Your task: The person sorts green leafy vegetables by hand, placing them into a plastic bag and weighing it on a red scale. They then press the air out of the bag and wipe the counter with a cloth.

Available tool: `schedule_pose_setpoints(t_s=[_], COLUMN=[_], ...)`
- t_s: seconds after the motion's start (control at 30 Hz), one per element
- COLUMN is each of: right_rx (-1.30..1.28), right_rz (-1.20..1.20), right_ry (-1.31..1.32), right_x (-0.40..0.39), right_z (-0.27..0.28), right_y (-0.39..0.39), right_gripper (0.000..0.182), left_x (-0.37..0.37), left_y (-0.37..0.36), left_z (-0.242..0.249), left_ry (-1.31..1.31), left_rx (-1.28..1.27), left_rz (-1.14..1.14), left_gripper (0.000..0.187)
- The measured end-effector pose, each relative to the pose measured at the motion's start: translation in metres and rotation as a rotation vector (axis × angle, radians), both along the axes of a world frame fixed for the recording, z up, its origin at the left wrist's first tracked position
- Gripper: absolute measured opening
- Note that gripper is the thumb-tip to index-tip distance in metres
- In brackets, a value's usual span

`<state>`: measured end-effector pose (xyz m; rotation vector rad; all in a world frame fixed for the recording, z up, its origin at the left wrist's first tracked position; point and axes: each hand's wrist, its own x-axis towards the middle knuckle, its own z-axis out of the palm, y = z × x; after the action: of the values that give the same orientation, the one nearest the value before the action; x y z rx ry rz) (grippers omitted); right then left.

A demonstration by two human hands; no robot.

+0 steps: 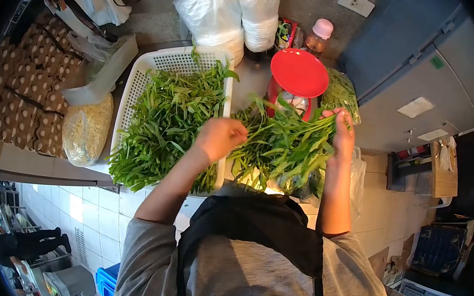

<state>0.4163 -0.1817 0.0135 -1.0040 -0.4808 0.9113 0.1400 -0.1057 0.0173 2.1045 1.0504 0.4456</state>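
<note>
My right hand (342, 136) is closed round the stems of a bunch of long-leaved greens (291, 145), which look like water spinach. The bunch spreads leftward from that hand over the counter. My left hand (222, 137) is above the right rim of a white plastic basket (135, 84), its fingers curled together near the leaf ends. Whether anything is pinched in them is hidden. More leafy greens (174, 122) fill the basket in a heap. Just behind the held bunch stands a kitchen scale with a round red pan (299, 73).
Two bags of white plastic (213, 14) and a pink-capped bottle (319, 36) line the wall. Left of the basket are a bag of pale shreds (86, 130) and stacked egg trays (32, 82). A bag of greens (342, 92) sits near the grey metal cabinet (421, 69).
</note>
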Motion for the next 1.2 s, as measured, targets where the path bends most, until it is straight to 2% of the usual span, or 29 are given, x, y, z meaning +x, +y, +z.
schedule_pose_setpoints(t_s=[0.03,0.13,0.17,0.27,0.3,0.37,0.43,0.53,0.6,0.7,0.77,0.87,0.93,0.97,1.1,1.2], right_rx=[0.009,0.060,0.064,0.072,0.076,-0.001,-0.066,-0.150,-0.164,-0.150,-0.172,0.040,0.190,0.176,0.240,0.197], right_rz=[-0.011,-0.018,-0.025,-0.026,-0.022,0.024,0.049,-0.063,-0.084,-0.082,-0.060,-0.058,0.007,0.019,0.009,0.045], right_ry=[0.039,0.084,0.076,0.023,0.001,-0.116,-0.219,-0.598,-0.666,-0.778,-0.836,-1.328,-1.414,-1.479,-1.658,-1.660], right_x=[0.003,0.012,0.011,0.008,0.007,0.009,0.008,0.017,0.019,0.013,-0.001,-0.031,-0.048,-0.058,-0.079,-0.080], right_z=[0.001,-0.006,-0.005,0.000,0.001,0.004,0.010,-0.007,-0.007,0.001,0.008,0.014,0.013,0.016,0.005,-0.009], right_y=[-0.001,-0.004,-0.005,-0.007,-0.007,-0.008,-0.011,-0.010,-0.011,-0.012,-0.012,-0.005,-0.001,-0.002,0.002,0.001], right_gripper=[0.022,0.024,0.024,0.023,0.023,0.021,0.018,0.017,0.016,0.014,0.012,0.013,0.017,0.021,0.032,0.033], left_x=[0.004,0.018,0.020,0.023,0.020,0.007,-0.012,-0.039,-0.049,-0.047,-0.036,-0.013,0.003,0.006,0.025,0.033], left_y=[-0.002,-0.015,-0.015,-0.016,-0.017,-0.016,-0.001,0.013,0.015,0.016,0.014,0.007,0.001,-0.004,-0.020,-0.026], left_z=[-0.015,-0.039,-0.051,-0.046,-0.042,-0.032,-0.024,0.004,0.022,0.017,0.015,0.009,0.012,0.021,0.017,0.003], left_ry=[0.017,0.013,-0.071,-0.202,-0.220,-0.256,-0.102,-0.146,-0.089,-0.178,-0.185,-0.266,-0.287,-0.199,-0.347,-0.527], left_rx=[-0.064,0.059,0.014,-0.407,-0.386,-0.344,-0.107,0.114,0.288,0.320,0.312,0.190,0.054,0.124,0.016,-0.144], left_rz=[-0.083,-0.046,-0.050,-0.088,-0.053,0.012,0.087,0.268,0.250,0.216,0.179,0.158,0.166,0.108,0.044,0.114], left_gripper=[0.023,0.030,0.032,0.028,0.028,0.028,0.029,0.023,0.021,0.022,0.023,0.025,0.025,0.025,0.025,0.022])
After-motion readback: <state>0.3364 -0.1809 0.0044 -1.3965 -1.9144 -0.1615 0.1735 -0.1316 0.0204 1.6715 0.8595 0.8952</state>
